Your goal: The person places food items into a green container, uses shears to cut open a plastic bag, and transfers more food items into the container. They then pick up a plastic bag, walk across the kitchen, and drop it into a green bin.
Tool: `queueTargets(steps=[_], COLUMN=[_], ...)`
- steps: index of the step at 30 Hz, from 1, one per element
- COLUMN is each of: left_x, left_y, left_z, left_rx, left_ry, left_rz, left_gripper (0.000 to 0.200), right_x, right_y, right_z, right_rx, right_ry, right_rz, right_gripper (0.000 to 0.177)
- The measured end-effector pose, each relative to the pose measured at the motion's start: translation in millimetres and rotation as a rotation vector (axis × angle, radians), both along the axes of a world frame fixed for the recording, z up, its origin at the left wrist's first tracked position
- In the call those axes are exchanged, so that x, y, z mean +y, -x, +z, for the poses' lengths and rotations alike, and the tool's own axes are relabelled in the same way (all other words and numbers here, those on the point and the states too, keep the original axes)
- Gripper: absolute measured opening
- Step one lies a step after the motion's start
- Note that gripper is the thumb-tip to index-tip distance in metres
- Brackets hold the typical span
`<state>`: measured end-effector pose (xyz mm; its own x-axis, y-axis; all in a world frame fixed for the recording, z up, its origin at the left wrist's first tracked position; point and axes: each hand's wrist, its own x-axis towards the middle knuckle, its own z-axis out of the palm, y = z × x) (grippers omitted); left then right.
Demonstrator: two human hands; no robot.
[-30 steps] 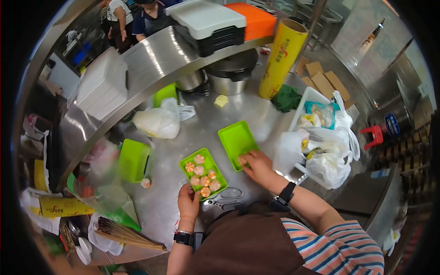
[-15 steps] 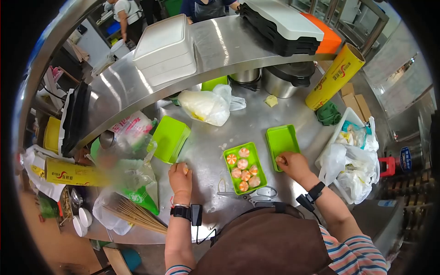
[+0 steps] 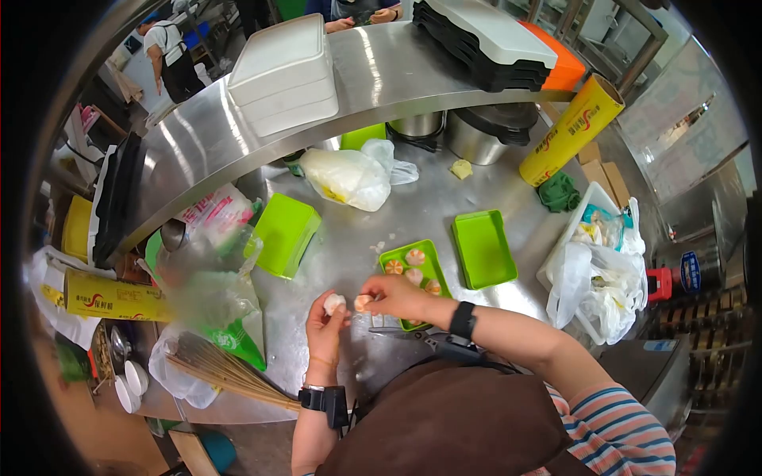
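Head view: left hand [image 3: 325, 329], right hand [image 3: 397, 295] pinch balls [image 3: 334, 302]; roll [image 3: 570, 131] print unreadable.

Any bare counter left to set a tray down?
Bare counter between the plastic bag and the empty green tray; also between the green tray stack and the filled tray. Crowded: left edge with skewers, right basket.

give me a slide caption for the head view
Left hand holds a white food piece, right hand an orange-tipped piece, beside the filled green tray.
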<state>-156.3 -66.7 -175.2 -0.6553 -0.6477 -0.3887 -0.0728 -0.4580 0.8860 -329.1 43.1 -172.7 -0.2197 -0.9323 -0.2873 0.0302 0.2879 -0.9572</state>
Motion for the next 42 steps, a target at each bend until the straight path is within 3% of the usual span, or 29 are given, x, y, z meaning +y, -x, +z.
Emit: queueTargets(steps=[3, 6, 8, 9, 11, 12, 14, 15, 17, 19, 21, 26, 28, 34, 37, 42], left_x=[-19.5, -37.0, -43.1, -48.8, -58.2, -53.3, -40.6, -32.4, -11.3, 14.6, 33.1, 54.1, 57.9, 69.2, 59.2, 37.6], left_y=[-14.1, -22.0, -27.4, -34.3, -43.7, -40.1, -38.5, -34.0, -18.3, 6.4, 30.1, 68.2, 74.7, 79.3, 73.8, 84.6], left_z=[-27.8, -46.2, -56.8, -62.3, -73.2, -62.8, -16.7, -6.5, 7.1, 16.3, 29.2, 4.6, 0.2, -2.5, 0.9, 22.4], left_rx=[-0.147, -0.214, -0.26, -0.254, -0.319, -0.309, -0.376, -0.37, -0.276, -0.189, -0.21, -0.154, -0.198, -0.198, -0.198, -0.291], left_ry=[0.128, 0.161, 0.41, 0.397, 0.724, 0.718, 1.049, 1.041, 0.794, 0.79, 0.889, 1.097, 1.201, 1.316, 1.187, 1.147], left_rz=[0.049, 0.037, 0.1, 0.095, 0.112, 0.097, 0.146, 0.134, -0.102, -0.126, -0.36, -0.42, -0.445, -0.429, -0.363, -0.425], left_gripper=[0.037, 0.041, 0.044, 0.044, 0.046, 0.046, 0.038, 0.038, 0.027, 0.02, 0.024, 0.019, 0.012, 0.014, 0.017, 0.022], right_x=[-14.9, -14.4, 1.8, 11.0, 32.3, 46.4, 74.4, 84.8, 103.3, 110.8, 112.7, 109.3, 109.5, 117.6, 118.2, 113.7], right_y=[-17.3, -23.5, -12.9, -2.3, 23.9, 36.4, 54.1, 55.9, 55.7, 49.0, 41.7, 37.6, 39.4, 47.0, 55.9, 49.9], right_z=[-3.9, -22.9, 6.8, 12.6, 23.6, 31.0, 42.7, 44.2, 44.6, 38.4, 31.5, 9.3, 10.5, 0.2, -8.4, -0.3], right_rx=[0.122, 0.196, -0.002, 0.005, -0.017, -0.01, 0.307, 0.309, 0.407, 0.489, 0.8, 1.014, 1.133, 0.841, 1.033, 1.087], right_ry=[-0.123, 0.067, 0.021, 0.008, 0.095, 0.087, -0.005, -0.017, -0.087, -0.106, -0.042, 0.095, -0.03, 0.035, 0.215, 0.207], right_rz=[-0.005, -0.121, -0.113, -0.117, -0.214, -0.229, -0.292, -0.302, -0.304, -0.29, -0.234, -0.181, -0.1, -0.26, -0.294, -0.302], right_gripper=[0.029, 0.021, 0.022, 0.022, 0.021, 0.021, 0.019, 0.019, 0.017, 0.019, 0.022, 0.021, 0.024, 0.02, 0.012, 0.012])
